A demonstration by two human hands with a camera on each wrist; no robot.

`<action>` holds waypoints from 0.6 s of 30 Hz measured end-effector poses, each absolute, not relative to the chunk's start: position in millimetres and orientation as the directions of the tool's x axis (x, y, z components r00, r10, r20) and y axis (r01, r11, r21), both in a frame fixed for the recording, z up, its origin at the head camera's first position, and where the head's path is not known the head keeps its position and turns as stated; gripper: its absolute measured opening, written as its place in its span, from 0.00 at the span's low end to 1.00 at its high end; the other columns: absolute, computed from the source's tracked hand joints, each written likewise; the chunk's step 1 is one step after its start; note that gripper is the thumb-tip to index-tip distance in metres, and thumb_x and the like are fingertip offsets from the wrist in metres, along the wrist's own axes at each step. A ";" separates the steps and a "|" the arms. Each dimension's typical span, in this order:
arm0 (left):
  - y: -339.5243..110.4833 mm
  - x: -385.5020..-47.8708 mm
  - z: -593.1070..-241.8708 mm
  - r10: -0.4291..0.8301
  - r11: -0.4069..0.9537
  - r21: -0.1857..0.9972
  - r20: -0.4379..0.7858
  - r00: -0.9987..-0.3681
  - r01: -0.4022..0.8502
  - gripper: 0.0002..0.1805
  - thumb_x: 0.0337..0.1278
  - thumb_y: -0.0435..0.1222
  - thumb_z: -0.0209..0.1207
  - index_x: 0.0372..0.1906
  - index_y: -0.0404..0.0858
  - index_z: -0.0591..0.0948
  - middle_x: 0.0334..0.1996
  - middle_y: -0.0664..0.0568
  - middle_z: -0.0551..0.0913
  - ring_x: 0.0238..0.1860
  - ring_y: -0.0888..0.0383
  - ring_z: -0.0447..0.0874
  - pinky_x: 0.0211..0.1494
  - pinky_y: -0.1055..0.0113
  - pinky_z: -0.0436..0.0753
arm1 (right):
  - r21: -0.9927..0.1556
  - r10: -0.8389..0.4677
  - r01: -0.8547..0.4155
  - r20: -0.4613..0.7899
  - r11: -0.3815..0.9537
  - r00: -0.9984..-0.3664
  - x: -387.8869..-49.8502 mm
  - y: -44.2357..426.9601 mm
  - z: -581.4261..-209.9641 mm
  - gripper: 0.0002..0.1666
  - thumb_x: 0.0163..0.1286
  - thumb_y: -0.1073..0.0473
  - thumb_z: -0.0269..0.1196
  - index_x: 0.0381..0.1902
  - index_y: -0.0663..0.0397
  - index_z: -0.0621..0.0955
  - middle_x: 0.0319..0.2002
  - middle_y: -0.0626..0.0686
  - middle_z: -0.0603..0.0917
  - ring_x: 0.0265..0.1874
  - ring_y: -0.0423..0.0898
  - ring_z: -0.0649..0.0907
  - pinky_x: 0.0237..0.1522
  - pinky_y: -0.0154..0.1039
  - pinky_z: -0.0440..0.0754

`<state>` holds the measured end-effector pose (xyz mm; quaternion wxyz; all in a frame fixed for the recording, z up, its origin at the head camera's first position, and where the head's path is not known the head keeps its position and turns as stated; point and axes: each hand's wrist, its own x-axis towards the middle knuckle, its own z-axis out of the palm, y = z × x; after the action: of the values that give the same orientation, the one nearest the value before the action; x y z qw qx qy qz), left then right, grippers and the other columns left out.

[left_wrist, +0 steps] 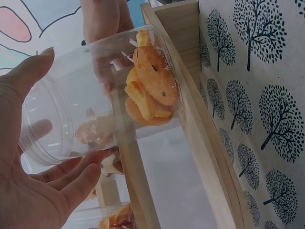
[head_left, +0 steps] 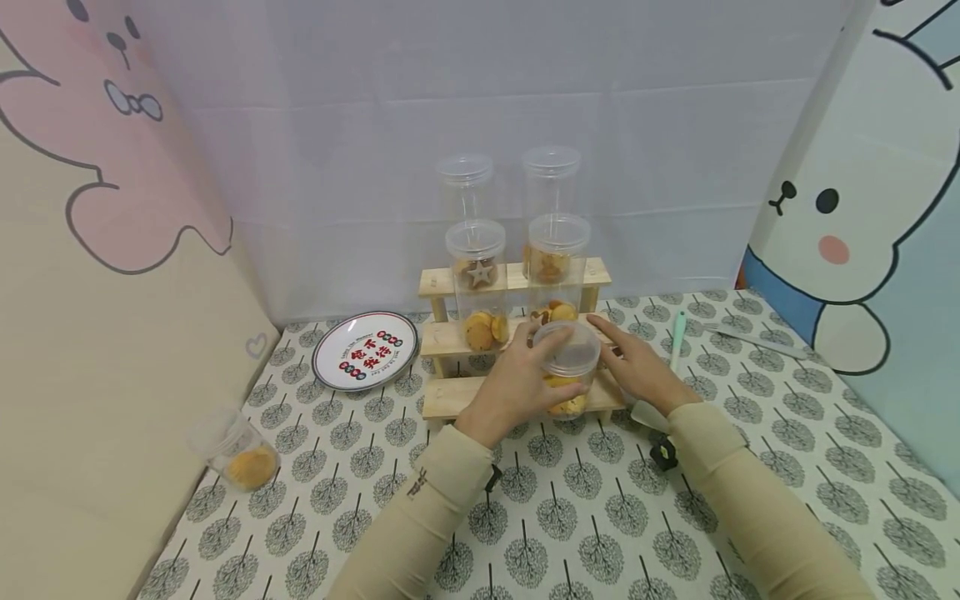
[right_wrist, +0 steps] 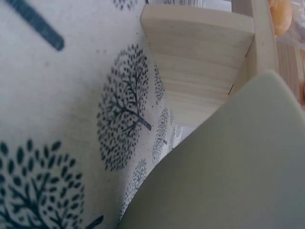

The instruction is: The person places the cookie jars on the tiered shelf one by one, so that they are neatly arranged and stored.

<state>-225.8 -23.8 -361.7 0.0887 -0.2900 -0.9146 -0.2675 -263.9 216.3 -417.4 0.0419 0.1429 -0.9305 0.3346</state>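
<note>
A clear lidded jar of cookies stands at the front of the stepped wooden rack. Around its upper part my left hand holds it, thumb on one side and fingers on the other. In the left wrist view, orange cookies lie at the jar's bottom end. My right hand is by the rack's right end, its fingers extended behind the jar; whether they touch the jar is hidden. A smooth pale shape covers much of the right wrist view, and the right fingers do not show there.
Several lidded jars stand on the higher steps, including a front-left jar and a front-right jar. A patterned plate lies left of the rack. Another cookie jar lies tilted at far left. A green-handled utensil and a fork lie at right.
</note>
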 end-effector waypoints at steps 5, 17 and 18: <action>-25.0 -225.6 -360.8 0.494 0.690 0.425 0.316 -0.810 0.587 0.47 0.48 0.61 0.70 0.75 0.58 0.65 0.69 0.38 0.64 0.58 0.43 0.78 0.55 0.51 0.85 | -0.609 -0.240 -0.296 0.175 0.736 -0.955 -264.6 215.9 -417.6 0.35 0.80 0.37 0.42 0.80 0.37 0.55 0.68 0.66 0.72 0.54 0.63 0.81 0.55 0.68 0.77; -50.3 -219.6 -354.1 0.534 0.652 0.438 0.313 -0.785 0.618 0.49 0.47 0.63 0.69 0.75 0.66 0.60 0.68 0.45 0.64 0.59 0.48 0.76 0.58 0.51 0.82 | -0.615 -0.237 -0.295 0.175 0.732 -0.955 -263.7 215.9 -417.4 0.35 0.81 0.38 0.42 0.80 0.38 0.55 0.67 0.66 0.73 0.54 0.63 0.81 0.56 0.67 0.76; -56.0 -217.7 -352.8 0.534 0.648 0.446 0.312 -0.786 0.618 0.49 0.47 0.62 0.69 0.76 0.66 0.59 0.68 0.46 0.65 0.60 0.48 0.75 0.59 0.50 0.82 | -0.613 -0.237 -0.296 0.178 0.732 -0.955 -263.7 215.5 -417.1 0.35 0.80 0.38 0.42 0.80 0.38 0.55 0.67 0.66 0.73 0.54 0.63 0.81 0.56 0.67 0.76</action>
<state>-217.7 -56.0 -352.8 0.0761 -0.3183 -0.9046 -0.2730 -263.7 215.5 -417.1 0.0438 0.1432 -0.9296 0.3366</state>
